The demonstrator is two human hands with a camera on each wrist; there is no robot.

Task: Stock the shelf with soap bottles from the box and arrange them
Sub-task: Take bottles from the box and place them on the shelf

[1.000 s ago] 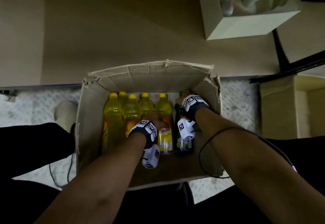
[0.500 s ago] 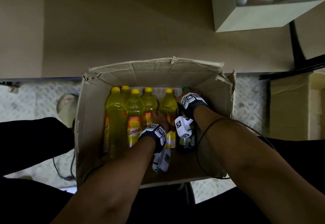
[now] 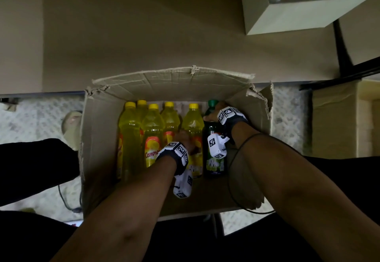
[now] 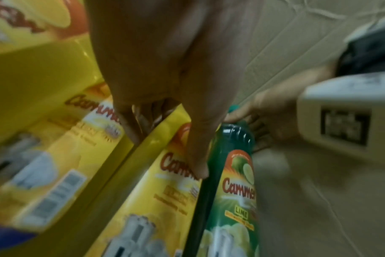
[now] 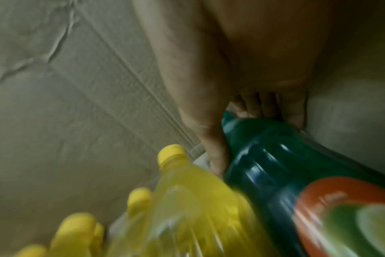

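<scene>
- A pale patterned floor (image 3: 39, 117) runs under a beige wall, where an open brown cardboard box (image 3: 98, 138) with torn flaps sits between a person's dark-trousered legs.
- Five yellow plastic soap bottles with yellow caps (image 3: 153, 130) stand packed in the box's left and middle part, long axes upright, caps toward the camera and tipped toward the far wall of the box.
- One dark green lime soap bottle with a green cap (image 3: 212, 167) stands at the right end of the row, just beside the rightmost yellow soap bottle (image 3: 194, 126), its cap also pointing up and toward the far wall.
- The right hand (image 3: 214, 113), wearing a wrist band with black-and-white markers, grips the green bottle at its shoulder just below the cap; in the right wrist view the thumb and fingers (image 5: 213, 139) are curled round the neck.
- The left hand (image 3: 183, 138), banded likewise, reaches down between the yellow bottles; the left wrist view shows its thumb lying on the label of the rightmost yellow bottle and the other fingers (image 4: 132, 125) curled behind it, clasping that bottle.
- A pale open carton (image 3: 287, 14) sits at upper right, its contents too blurred to tell.
- A shoe (image 3: 71, 121) rests on the floor left of the box.
</scene>
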